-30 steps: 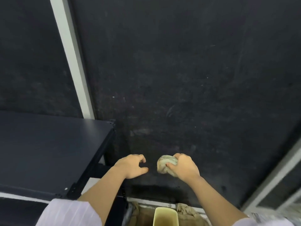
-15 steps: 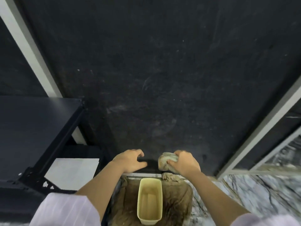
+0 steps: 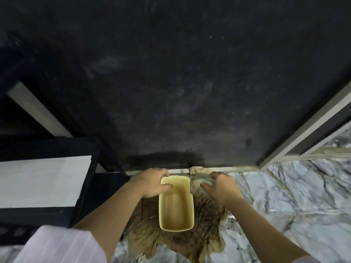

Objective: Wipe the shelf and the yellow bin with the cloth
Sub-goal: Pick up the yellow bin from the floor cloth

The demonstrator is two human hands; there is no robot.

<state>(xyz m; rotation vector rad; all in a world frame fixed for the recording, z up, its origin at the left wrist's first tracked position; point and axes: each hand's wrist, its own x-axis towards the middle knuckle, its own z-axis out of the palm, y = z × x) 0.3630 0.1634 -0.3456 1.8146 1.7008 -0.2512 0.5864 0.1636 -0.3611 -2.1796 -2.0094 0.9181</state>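
The rectangular yellow plastic bin [image 3: 176, 203], long axis running away from the person on a brown rag [image 3: 205, 234], is being gripped at its far-left rim by the left hand [image 3: 151, 184], while the crumpled cloth [image 3: 199, 184] is being clenched by the right hand [image 3: 221, 187] just beside its far-right corner.

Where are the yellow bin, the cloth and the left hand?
yellow bin [image 3: 175, 209]: head view, inner floor of the bin.
cloth [image 3: 197, 184]: head view, bunched part beside the right hand's fingers.
left hand [image 3: 150, 184]: head view, back of the hand.
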